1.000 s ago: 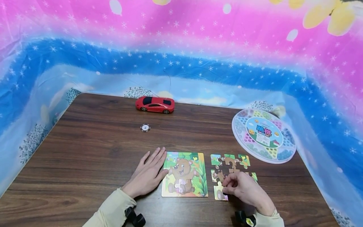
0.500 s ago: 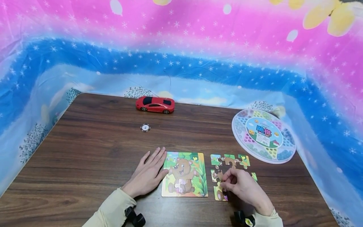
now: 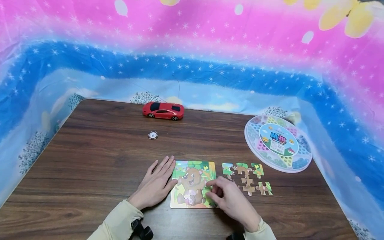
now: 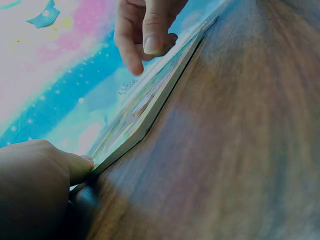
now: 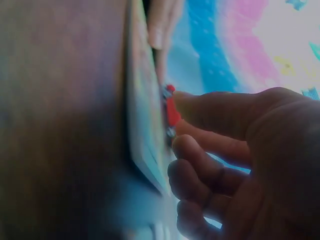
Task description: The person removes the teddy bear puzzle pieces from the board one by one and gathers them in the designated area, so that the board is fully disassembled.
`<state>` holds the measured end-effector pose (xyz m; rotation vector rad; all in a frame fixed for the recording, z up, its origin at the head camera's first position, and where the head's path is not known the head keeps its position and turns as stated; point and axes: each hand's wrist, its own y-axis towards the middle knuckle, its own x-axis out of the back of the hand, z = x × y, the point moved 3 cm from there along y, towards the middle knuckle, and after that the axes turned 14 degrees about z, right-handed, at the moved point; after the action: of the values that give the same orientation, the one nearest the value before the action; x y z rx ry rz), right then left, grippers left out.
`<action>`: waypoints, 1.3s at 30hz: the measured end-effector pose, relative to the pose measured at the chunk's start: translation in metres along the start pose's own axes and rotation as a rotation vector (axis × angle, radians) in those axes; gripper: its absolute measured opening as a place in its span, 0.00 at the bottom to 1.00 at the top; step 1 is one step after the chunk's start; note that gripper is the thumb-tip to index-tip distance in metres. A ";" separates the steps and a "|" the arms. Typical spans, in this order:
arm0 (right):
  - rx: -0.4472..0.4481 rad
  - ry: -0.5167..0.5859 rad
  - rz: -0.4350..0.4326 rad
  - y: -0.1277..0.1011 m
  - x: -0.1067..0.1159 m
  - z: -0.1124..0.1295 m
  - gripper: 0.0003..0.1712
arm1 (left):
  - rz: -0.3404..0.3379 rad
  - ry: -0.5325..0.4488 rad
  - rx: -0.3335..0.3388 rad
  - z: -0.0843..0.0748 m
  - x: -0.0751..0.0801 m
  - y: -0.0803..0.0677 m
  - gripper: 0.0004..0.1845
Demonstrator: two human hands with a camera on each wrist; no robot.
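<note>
Hovering over the lower right corner of the square bear-picture puzzle board (image 3: 193, 184), the right hand (image 3: 232, 200) has curled fingers; whether they pinch a piece is hidden. The left hand (image 3: 156, 184) lies flat, fingers straight, against the board's left edge on the dark wooden bench (image 3: 99, 156). Loose cardboard puzzle pieces (image 3: 247, 176) lie just right.

Bare table (image 3: 99, 160) left of puzzle board (image 3: 193, 183); loose pieces (image 3: 247, 176) crowd right; toy car (image 3: 163, 111) far back.
</note>
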<state>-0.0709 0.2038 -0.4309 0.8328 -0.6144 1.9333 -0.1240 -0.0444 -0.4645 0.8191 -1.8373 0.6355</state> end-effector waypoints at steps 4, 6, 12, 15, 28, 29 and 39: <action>0.002 -0.090 0.031 0.005 -0.010 0.008 0.16 | 0.003 -0.004 -0.002 -0.001 0.001 0.000 0.35; 0.002 -0.115 0.051 0.006 -0.014 0.011 0.18 | 0.007 -0.006 0.001 -0.001 0.001 0.000 0.35; -0.010 -0.175 0.105 0.006 -0.018 0.013 0.22 | 0.007 -0.009 0.009 0.000 0.000 0.000 0.35; -0.016 -0.174 0.117 0.005 -0.019 0.012 0.21 | 0.002 -0.010 0.010 0.000 0.000 0.000 0.34; 0.008 -0.135 0.086 0.005 -0.019 0.011 0.14 | -0.004 -0.019 0.000 0.000 0.000 0.000 0.34; 0.009 -0.121 0.083 0.005 -0.019 0.010 0.14 | -0.005 -0.018 0.000 0.000 0.000 0.000 0.34; 0.090 0.114 0.087 0.007 -0.017 0.015 0.11 | 0.027 -0.031 0.007 0.001 0.000 0.001 0.35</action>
<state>-0.0665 0.1810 -0.4352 0.7557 -0.5054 2.0849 -0.1252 -0.0442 -0.4648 0.8136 -1.8779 0.6497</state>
